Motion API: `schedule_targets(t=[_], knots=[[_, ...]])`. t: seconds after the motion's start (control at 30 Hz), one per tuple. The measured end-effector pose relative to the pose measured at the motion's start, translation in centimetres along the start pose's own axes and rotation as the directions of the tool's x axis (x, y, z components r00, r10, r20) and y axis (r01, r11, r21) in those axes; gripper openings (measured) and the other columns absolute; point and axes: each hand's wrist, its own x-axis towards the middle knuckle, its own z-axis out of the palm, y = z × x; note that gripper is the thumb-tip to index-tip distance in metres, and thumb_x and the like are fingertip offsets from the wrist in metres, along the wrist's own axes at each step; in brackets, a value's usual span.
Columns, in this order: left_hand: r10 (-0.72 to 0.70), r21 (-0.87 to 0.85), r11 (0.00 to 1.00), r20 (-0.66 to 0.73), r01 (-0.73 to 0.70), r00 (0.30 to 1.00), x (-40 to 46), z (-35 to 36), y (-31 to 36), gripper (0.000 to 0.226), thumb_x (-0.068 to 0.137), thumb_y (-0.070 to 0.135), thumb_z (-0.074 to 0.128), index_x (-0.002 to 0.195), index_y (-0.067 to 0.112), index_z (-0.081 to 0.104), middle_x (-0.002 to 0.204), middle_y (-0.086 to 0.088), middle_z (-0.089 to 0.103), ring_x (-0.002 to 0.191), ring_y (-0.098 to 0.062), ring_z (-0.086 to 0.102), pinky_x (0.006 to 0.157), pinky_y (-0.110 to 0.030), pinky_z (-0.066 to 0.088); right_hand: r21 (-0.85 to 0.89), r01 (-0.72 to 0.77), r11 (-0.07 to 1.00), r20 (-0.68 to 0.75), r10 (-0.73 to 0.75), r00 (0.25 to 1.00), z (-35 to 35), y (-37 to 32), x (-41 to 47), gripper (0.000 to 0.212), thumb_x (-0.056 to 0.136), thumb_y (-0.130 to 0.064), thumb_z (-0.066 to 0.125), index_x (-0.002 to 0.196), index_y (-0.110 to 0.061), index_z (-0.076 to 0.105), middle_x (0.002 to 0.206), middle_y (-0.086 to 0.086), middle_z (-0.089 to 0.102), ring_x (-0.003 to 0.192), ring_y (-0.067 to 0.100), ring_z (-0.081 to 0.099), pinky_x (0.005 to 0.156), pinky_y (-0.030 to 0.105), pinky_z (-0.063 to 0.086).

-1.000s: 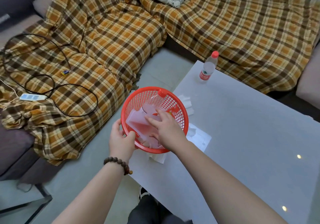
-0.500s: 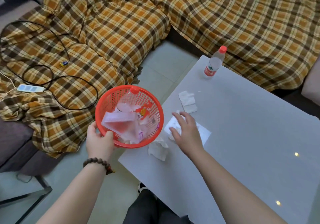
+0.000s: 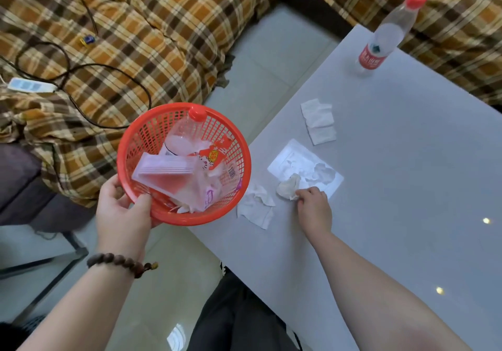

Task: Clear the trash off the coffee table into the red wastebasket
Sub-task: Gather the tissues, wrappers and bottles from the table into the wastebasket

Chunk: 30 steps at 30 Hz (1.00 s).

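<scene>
Head view, entries running near to far.

Right hand: reaching onto the pale grey coffee table near its left edge, fingers curled and pinching the crumpled white tissue wad. How fully the wad is being enclosed cannot be told; the fingertips are hidden behind the knuckles.

Left hand: gripping the near rim of the round red plastic mesh wastebasket, thumb hooked inside, fingers hidden beneath. The basket is hanging off the table, just beside its left edge, and is already carrying a clear bottle, wrappers and a pink-white packet.

Handling advice, as judgement: gathering the whole wad before lifting seems wise, since loose tissue is likely to shed. Keeping the basket level and bringing its rim to the table's left edge would shorten the carry.

Flat torn white tissue: lying at the left edge, partly tucked behind the basket rim.

Clear plastic blister sheet: lying under and beyond the wad; its contents are hard to make out.

Two folded white paper squares: lying farther in, apart from the sheet.

Clear water bottle with red cap and red label: standing near the far left corner. Its fill level is unclear, as is whether it counts as trash.

The table's right side is being cut off by the frame.
</scene>
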Motion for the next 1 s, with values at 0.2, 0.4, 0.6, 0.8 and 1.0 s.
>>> schedule_targets(t=[0.2, 0.4, 0.6, 0.8, 1.0], knots=[[-0.075, 0.027, 0.997, -0.005, 0.075, 0.997, -1.1, -1.0, -0.2, 0.051, 0.085, -0.002, 0.053, 0.128, 0.024, 0.052, 0.106, -0.012, 0.071, 0.089, -0.029, 0.073, 0.066, -0.044, 0.062, 0.299, 0.115, 0.947, -0.176, -0.064, 0.982, -4.8, -6.0, -2.7, 0.023, 0.087, -0.007, 0.051, 0.099, -0.015, 0.069, 0.104, 0.001, 0.063, 0.102, 0.021, 0.054, 0.074, 0.025, 0.037], [-0.092, 0.014, 0.996, 0.038, 0.091, 0.995, -3.2, -1.3, 2.7, 0.057, 0.076, 0.003, 0.053, 0.129, 0.025, 0.052, 0.113, -0.014, 0.071, 0.102, -0.039, 0.069, 0.085, -0.059, 0.057, 0.482, 0.451, 0.751, -0.362, -0.298, 0.883, -12.2, -15.2, -8.2, 0.017, 0.082, -0.007, 0.061, 0.091, -0.02, 0.07, 0.093, -0.003, 0.061, 0.091, 0.017, 0.06, 0.078, 0.027, 0.048], [-0.076, -0.016, 0.997, 0.089, 0.078, 0.993, -4.3, -1.7, 5.1, 0.051, 0.084, 0.001, 0.054, 0.123, 0.034, 0.051, 0.112, -0.007, 0.071, 0.099, -0.031, 0.07, 0.087, -0.055, 0.057, 0.259, 0.636, 0.727, -0.173, -0.613, 0.771, -12.7, -20.7, -11.6, 0.017, 0.081, -0.002, 0.061, 0.092, -0.009, 0.071, 0.096, 0.008, 0.064, 0.097, 0.027, 0.055, 0.081, 0.03, 0.045], [-0.053, -0.068, 0.996, 0.093, 0.06, 0.994, -4.2, -3.2, 6.2, 0.04, 0.084, 0.008, 0.06, 0.115, 0.034, 0.055, 0.101, -0.006, 0.073, 0.095, -0.034, 0.071, 0.083, -0.057, 0.058, 0.176, 0.681, 0.711, 0.098, -0.701, 0.706, -11.7, -21.6, -12.5, 0.045, 0.085, -0.005, 0.051, 0.128, -0.018, 0.057, 0.125, 0.003, 0.055, 0.116, 0.024, 0.046, 0.097, 0.036, 0.042], [-0.083, -0.066, 0.994, 0.051, 0.087, 0.995, -3.0, -4.6, 5.7, 0.047, 0.071, 0.02, 0.058, 0.116, 0.033, 0.055, 0.101, -0.006, 0.072, 0.095, -0.031, 0.071, 0.088, -0.057, 0.056, 0.295, 0.499, 0.815, -0.087, -0.497, 0.863, -11.6, -18.8, -11.2, 0.038, 0.085, -0.007, 0.053, 0.121, -0.019, 0.06, 0.122, 0.0, 0.054, 0.115, 0.014, 0.047, 0.096, 0.02, 0.034]])
